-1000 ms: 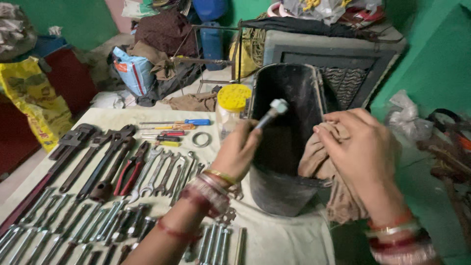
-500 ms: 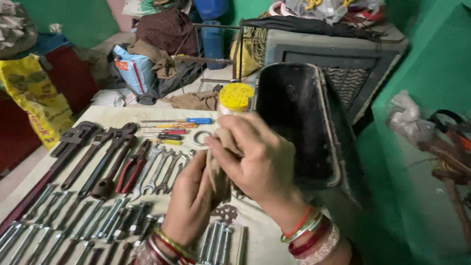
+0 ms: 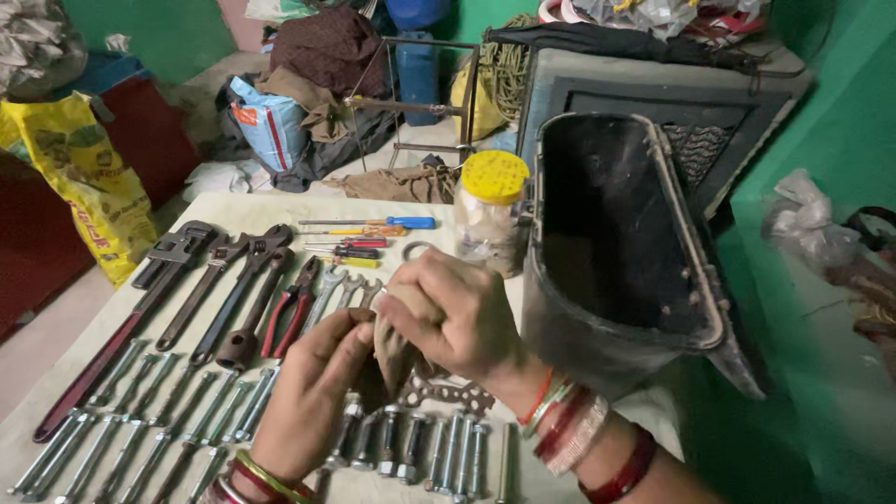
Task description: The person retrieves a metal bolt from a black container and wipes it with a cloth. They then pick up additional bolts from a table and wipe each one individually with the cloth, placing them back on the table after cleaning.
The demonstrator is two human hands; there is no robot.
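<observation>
Brown cloth (image 3: 397, 327) now bunched between both hands above the laid-out bolts; right hand (image 3: 457, 313) has crossed over from the black tub (image 3: 616, 252), left hand (image 3: 313, 392) pinching it too; socket tool hidden.

two hands (image 3: 313, 397), one jar (image 3: 489, 213), four screwdrivers (image 3: 369, 238)

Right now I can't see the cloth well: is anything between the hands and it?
Nothing visible. Both the left hand and the right hand already grip the brown cloth, above the bolts.
</observation>
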